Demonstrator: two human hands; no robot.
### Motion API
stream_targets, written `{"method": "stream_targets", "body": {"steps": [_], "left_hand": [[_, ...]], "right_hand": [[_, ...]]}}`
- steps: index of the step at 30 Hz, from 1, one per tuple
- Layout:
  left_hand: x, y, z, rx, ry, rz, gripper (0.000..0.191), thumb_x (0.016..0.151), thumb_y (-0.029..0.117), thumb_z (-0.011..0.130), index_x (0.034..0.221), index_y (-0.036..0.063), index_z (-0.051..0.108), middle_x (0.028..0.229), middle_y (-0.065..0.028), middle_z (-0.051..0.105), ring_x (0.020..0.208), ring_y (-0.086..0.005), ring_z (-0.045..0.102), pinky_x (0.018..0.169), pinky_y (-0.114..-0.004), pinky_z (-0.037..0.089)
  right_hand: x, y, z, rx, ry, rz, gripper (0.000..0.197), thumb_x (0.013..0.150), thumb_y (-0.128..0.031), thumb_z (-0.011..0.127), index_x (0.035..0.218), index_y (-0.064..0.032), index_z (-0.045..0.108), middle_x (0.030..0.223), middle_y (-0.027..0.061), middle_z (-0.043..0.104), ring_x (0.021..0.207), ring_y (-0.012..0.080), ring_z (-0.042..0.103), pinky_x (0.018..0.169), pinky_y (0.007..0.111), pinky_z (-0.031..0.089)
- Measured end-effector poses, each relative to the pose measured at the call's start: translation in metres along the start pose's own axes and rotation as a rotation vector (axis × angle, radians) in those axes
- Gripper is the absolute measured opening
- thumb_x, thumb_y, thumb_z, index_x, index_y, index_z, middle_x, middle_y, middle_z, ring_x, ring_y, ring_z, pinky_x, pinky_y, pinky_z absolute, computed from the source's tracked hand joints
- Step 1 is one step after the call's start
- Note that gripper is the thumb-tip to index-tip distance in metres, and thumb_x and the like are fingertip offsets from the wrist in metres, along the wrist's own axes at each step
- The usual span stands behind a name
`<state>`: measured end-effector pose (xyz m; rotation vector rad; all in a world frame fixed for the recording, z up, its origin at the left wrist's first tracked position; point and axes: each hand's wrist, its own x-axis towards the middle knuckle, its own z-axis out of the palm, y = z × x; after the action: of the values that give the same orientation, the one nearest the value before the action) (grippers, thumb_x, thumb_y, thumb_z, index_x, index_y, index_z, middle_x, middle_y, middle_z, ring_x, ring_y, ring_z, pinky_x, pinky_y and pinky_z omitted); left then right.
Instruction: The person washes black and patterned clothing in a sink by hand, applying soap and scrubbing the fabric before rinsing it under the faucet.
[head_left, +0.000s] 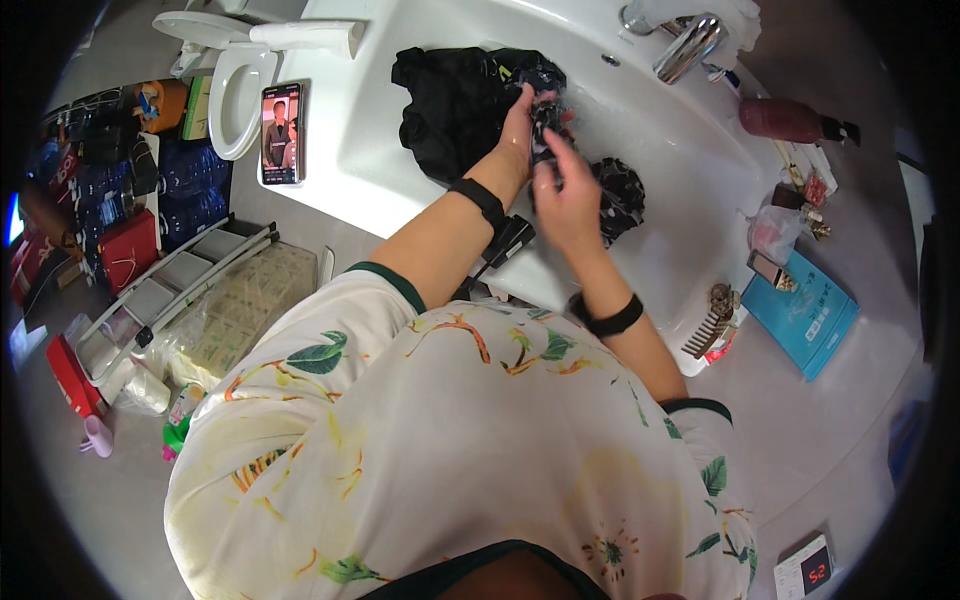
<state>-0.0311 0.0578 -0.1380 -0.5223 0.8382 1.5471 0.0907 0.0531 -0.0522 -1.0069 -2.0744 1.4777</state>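
Note:
Inside the white washbasin (697, 187), both of my hands are on a wet, dark cloth with a light pattern (546, 129). My left hand (516, 127) holds it from the left side, thumb up, fingers partly hidden behind the cloth. From below, my right hand (566, 191) grips the same cloth, its fingers bent over it. Suds or water glisten where the hands meet. A black garment (450, 109) lies bunched in the basin to the left. More patterned dark fabric (622, 196) hangs just right of my right hand; whether it joins the held piece cannot be told.
A chrome faucet (690, 49) rises at the basin's back right. On the left ledge lies a lit phone (282, 133). Along the right side are a pump bottle (780, 120), a hair claw clip (705, 330) and a blue packet (806, 322). A toilet (241, 105) and folded step ladder (180, 277) stand left.

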Motion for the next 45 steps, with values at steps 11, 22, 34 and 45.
{"method": "stream_targets", "body": {"steps": [11, 22, 34, 45], "left_hand": [[-0.056, -0.031, 0.034, 0.623, -0.037, 0.065, 0.037, 0.097, 0.036, 0.044, 0.113, 0.0052, 0.057, 0.099, -0.0064, 0.063, 0.092, -0.0158, 0.057, 0.081, -0.033, 0.046], [0.019, -0.012, -0.01, 0.548, 0.326, 0.003, 0.05, 0.094, 0.045, 0.042, 0.134, 0.0149, 0.042, 0.14, -0.0081, 0.042, 0.127, -0.0291, 0.038, 0.105, -0.043, 0.028], [0.01, -0.019, -0.005, 0.167, -0.171, -0.056, 0.047, 0.091, 0.053, 0.047, 0.097, 0.0075, 0.059, 0.083, -0.0111, 0.063, 0.069, -0.0249, 0.06, 0.068, -0.036, 0.05], [-0.022, -0.021, 0.024, 0.314, 0.009, 0.096, 0.043, 0.093, 0.037, 0.045, 0.113, 0.0018, 0.06, 0.107, -0.0171, 0.061, 0.092, -0.0271, 0.059, 0.083, -0.04, 0.045]], "right_hand": [[0.087, 0.106, -0.069, 0.357, -0.517, 1.023, 0.039, 0.083, -0.032, 0.063, 0.104, 0.0007, 0.065, 0.1, 0.01, 0.067, 0.082, 0.0218, 0.064, 0.074, 0.032, 0.05], [0.078, 0.126, -0.025, -1.016, -0.258, 0.047, 0.033, 0.08, -0.028, 0.061, 0.107, -0.0093, 0.062, 0.116, 0.0169, 0.055, 0.11, 0.0359, 0.05, 0.088, 0.045, 0.045], [0.025, 0.011, 0.009, -0.238, 0.178, -0.035, 0.03, 0.081, -0.033, 0.062, 0.103, -0.013, 0.058, 0.094, 0.0144, 0.063, 0.089, 0.0322, 0.061, 0.077, 0.042, 0.048], [0.048, 0.008, -0.013, -0.283, 0.017, 0.241, 0.042, 0.09, -0.043, 0.047, 0.081, -0.0046, 0.063, 0.083, 0.0202, 0.064, 0.082, 0.0389, 0.06, 0.073, 0.044, 0.046]]}}
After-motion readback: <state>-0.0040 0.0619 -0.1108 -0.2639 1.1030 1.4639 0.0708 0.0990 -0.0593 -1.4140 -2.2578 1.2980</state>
